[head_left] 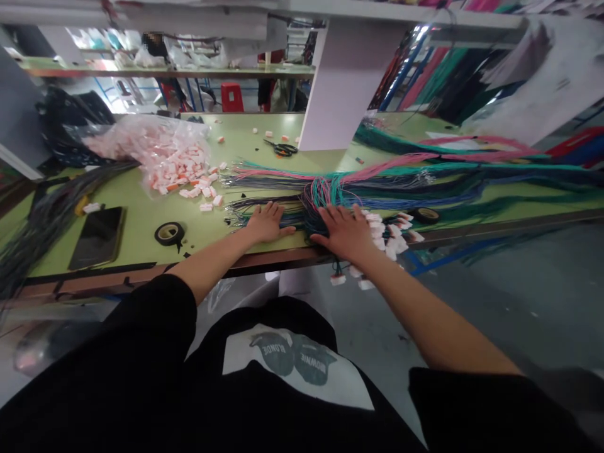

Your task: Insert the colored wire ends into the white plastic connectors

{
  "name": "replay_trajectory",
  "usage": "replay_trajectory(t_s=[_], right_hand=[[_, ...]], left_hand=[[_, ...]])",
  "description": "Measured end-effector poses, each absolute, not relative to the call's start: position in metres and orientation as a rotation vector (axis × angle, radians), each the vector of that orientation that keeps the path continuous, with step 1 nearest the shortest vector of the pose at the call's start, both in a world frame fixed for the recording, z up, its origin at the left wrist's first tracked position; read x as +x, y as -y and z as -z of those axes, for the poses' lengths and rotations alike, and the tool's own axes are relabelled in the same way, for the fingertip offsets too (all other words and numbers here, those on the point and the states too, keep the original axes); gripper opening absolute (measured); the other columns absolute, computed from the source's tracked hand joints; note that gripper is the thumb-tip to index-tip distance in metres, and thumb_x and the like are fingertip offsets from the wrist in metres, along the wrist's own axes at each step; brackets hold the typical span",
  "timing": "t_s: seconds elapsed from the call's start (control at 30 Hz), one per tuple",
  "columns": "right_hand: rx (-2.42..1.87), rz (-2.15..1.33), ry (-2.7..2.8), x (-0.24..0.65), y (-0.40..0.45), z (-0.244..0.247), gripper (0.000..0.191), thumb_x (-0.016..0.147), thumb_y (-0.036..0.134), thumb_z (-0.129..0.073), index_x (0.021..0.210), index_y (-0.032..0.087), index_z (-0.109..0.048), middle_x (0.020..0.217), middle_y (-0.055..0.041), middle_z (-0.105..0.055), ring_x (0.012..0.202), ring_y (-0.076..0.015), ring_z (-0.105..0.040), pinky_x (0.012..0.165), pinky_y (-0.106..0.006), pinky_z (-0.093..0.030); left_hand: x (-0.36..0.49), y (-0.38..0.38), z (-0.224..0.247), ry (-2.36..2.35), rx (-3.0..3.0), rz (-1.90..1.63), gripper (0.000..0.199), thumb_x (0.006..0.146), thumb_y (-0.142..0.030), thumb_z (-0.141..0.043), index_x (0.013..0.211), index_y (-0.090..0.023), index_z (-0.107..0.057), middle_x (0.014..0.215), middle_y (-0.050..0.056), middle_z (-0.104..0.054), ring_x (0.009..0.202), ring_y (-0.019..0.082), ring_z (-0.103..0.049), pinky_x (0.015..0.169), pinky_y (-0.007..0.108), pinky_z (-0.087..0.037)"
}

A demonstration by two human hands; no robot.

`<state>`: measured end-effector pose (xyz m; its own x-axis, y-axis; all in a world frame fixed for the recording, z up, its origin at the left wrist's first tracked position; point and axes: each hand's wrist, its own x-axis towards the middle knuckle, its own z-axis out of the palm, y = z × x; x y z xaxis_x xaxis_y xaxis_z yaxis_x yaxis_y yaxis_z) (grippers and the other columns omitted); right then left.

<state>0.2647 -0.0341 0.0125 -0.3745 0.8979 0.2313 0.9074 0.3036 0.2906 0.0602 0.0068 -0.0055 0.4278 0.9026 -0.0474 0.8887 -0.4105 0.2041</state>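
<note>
My left hand (267,223) lies flat, fingers spread, on the ends of dark wires near the table's front edge. To its right, my right hand (346,233) rests with fingers apart on a bundle of wires (323,190) in green, pink, blue and black. Beside and partly under that hand is a cluster of white connectors (394,238), some hanging over the table edge. The wires run off to the right across the green table (226,245). Neither hand is closed on anything.
Left of my hands are a black tape roll (170,234), a phone (98,236), grey wires (70,201) and a bag of white-and-orange connectors (160,151). Scissors (282,148) lie behind, near a white post (342,88). Another tape roll (426,216) sits right. A person (158,47) is far back.
</note>
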Motion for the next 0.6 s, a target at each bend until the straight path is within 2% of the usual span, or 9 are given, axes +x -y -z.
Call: replay_trajectory(t_s=[0.17,0.37,0.5,0.6], right_hand=[[-1.846,0.519,2.559,0.297,0.018,-0.024,0.075,0.082,0.06,-0.033,0.137,0.008,-0.034,0.136,-0.0193,-0.044,0.124,-0.0309,-0.04,0.105,-0.05,-0.017],[-1.886,0.517,2.523,0.292,0.023,-0.018,0.073,0.084,0.054,-0.034,0.136,0.002,-0.032,0.136,-0.0215,-0.043,0.125,-0.0307,-0.039,0.104,-0.047,-0.022],[-1.905,0.239,2.586,0.291,0.016,-0.026,0.074,0.079,0.056,-0.043,0.135,0.008,-0.036,0.14,-0.0194,-0.039,0.127,-0.032,-0.037,0.101,-0.048,-0.028],[-1.697,0.107,2.567,0.281,0.016,-0.034,0.064,0.079,0.045,-0.047,0.133,0.012,-0.04,0.14,-0.0158,-0.04,0.127,-0.0285,-0.038,0.098,-0.044,-0.034]], left_hand=[[0.056,-0.005,0.007,-1.591,2.491,-0.122,0.079,0.082,-0.061,-0.03,0.139,-0.006,-0.027,0.147,0.019,-0.025,0.137,0.032,-0.015,0.109,0.049,-0.013],[0.058,-0.005,0.006,-1.593,2.473,-0.134,0.079,0.082,-0.06,-0.031,0.139,-0.005,-0.027,0.147,0.019,-0.024,0.137,0.033,-0.014,0.109,0.05,-0.012],[0.054,-0.001,0.002,-1.546,2.475,-0.133,0.079,0.082,-0.057,-0.036,0.139,-0.004,-0.026,0.148,0.019,-0.021,0.138,0.032,-0.012,0.11,0.047,-0.009],[0.043,0.004,0.002,-1.519,2.511,-0.268,0.071,0.083,-0.051,-0.04,0.137,-0.005,-0.031,0.147,0.019,-0.025,0.138,0.031,-0.015,0.111,0.045,-0.009]])
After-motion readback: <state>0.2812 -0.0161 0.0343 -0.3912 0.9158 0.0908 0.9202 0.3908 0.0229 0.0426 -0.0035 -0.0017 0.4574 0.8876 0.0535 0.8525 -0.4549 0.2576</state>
